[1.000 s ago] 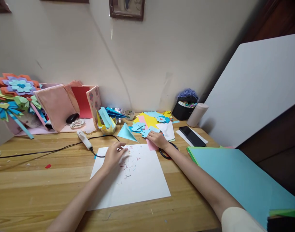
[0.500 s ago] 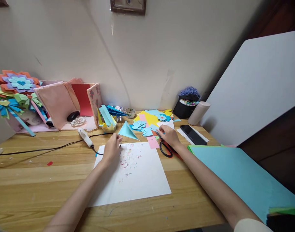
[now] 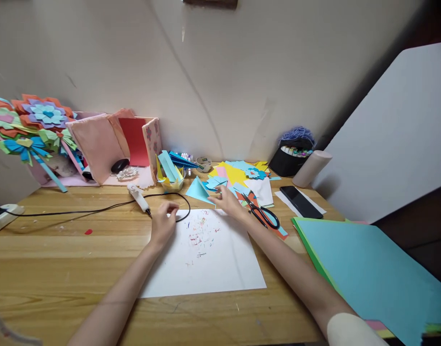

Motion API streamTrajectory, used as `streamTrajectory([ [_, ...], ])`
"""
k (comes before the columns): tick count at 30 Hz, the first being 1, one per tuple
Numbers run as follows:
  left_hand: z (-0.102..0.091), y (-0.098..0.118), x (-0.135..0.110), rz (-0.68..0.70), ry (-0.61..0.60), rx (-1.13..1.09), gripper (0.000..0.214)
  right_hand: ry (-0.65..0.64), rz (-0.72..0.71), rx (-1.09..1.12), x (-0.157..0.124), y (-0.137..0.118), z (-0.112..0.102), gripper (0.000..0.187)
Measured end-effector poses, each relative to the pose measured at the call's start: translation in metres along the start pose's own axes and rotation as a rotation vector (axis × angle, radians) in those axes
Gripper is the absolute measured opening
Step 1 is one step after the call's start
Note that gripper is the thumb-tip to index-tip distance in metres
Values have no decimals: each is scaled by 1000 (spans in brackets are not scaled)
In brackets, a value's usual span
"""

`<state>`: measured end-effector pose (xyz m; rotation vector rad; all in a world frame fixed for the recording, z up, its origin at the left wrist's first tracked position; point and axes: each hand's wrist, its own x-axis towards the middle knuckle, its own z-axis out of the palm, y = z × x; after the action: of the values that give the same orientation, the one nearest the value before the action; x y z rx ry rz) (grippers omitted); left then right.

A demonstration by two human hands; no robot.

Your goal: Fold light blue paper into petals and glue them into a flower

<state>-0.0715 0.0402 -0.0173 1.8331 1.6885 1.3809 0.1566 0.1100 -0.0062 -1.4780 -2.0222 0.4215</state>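
My left hand [image 3: 164, 224] rests at the left edge of a white sheet [image 3: 220, 264] marked with coloured specks. Its fingers are curled together; whatever they may hold is hidden. A black cable [image 3: 186, 202] loops beside it. My right hand [image 3: 228, 201] is over the sheet's far edge, thumb and fingers apart, close to a folded light-blue paper [image 3: 198, 189] and blue paper pieces [image 3: 216, 182]. Nothing shows between its fingers. Black-handled scissors [image 3: 262, 211] lie right of that hand, on scraps of coloured paper.
A white glue gun [image 3: 138, 198] lies at left. Behind stand a pink box [image 3: 94, 149], paper flowers [image 3: 47, 113] and a small bowl [image 3: 173, 183] of folded papers. At right are a phone [image 3: 301, 202], a pen holder [image 3: 287, 161], a roll [image 3: 312, 168] and large blue sheets [image 3: 371, 259].
My right hand has let go of the scissors and moved left toward the blue paper pieces. My left hand stays near the sheet's left edge. The view has shifted slightly.
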Motion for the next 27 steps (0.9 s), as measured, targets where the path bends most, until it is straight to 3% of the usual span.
streamTrajectory([
  [4, 6, -5, -5, -9, -123, 66, 25, 26, -78, -393, 12, -16, 27, 12],
  [9, 4, 0, -7, -63, -45, 116, 29, 137, -39, -421, 18, -18, 8, 16],
  [13, -1, 13, -9, -136, 21, 63, 33, 289, -146, -286, -15, -15, -12, 19],
  [16, 0, 27, -10, -200, -78, -242, 38, 322, -193, -167, -55, -13, -13, 20],
  [19, 7, 37, -12, -411, -317, -686, 46, 238, -206, -16, -89, -16, -6, 21],
  [21, 11, 40, -14, -561, -400, -861, 47, 162, -196, 63, -101, -17, -3, 21],
  [24, 15, 37, -19, -697, -390, -948, 47, 80, -122, 126, -103, -13, -2, 23],
  [27, 17, 28, -23, -755, -281, -927, 43, -15, -97, 168, -95, -1, -5, 31],
])
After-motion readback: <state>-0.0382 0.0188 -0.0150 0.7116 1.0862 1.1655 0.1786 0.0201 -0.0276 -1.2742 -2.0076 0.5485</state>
